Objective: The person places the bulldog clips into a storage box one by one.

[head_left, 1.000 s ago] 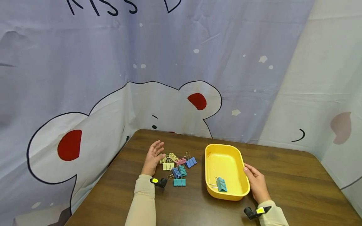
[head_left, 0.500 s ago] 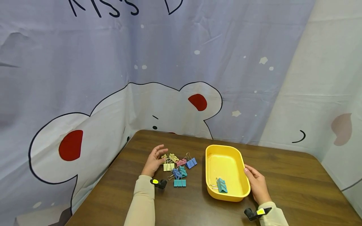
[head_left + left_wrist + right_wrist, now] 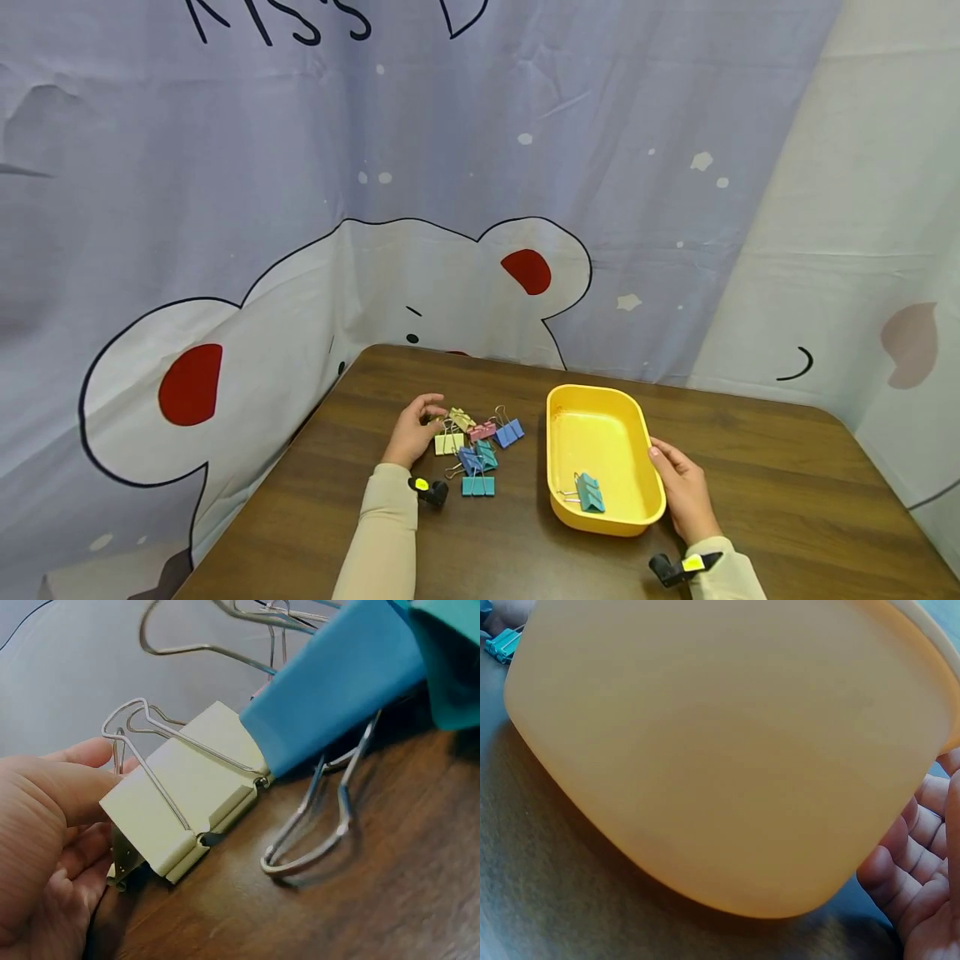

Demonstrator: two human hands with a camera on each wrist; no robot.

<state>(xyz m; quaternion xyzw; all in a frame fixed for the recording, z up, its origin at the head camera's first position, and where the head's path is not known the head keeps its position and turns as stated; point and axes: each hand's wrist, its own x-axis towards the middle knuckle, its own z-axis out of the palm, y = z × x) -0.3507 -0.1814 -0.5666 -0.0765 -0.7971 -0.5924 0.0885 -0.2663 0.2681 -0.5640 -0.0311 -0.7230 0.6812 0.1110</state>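
Note:
My left hand [image 3: 412,429] is at the left of a pile of binder clips, thumb and fingers curled round a yellow binder clip [image 3: 124,859] that is mostly hidden behind another pale yellow binder clip [image 3: 191,784]. A blue binder clip [image 3: 337,690] lies just beyond in the left wrist view. With the thumb over its rim, my right hand [image 3: 684,492] holds the right side of a yellow plastic bin [image 3: 600,522]; its fingers [image 3: 922,832] lie along the outer wall. Inside the bin, near the front, rests a teal binder clip [image 3: 590,493].
Toward the bin lie a pink binder clip [image 3: 482,431] and a blue binder clip [image 3: 509,432]. Nearer the front of the pile is a teal binder clip [image 3: 478,486]. The brown wooden table [image 3: 510,558] meets a printed curtain [image 3: 450,167] at the back.
My left hand has moved slightly right and down into the yellow clips, and its fingers have curled in, covering the leftmost one. The right hand and bin have stayed in place.

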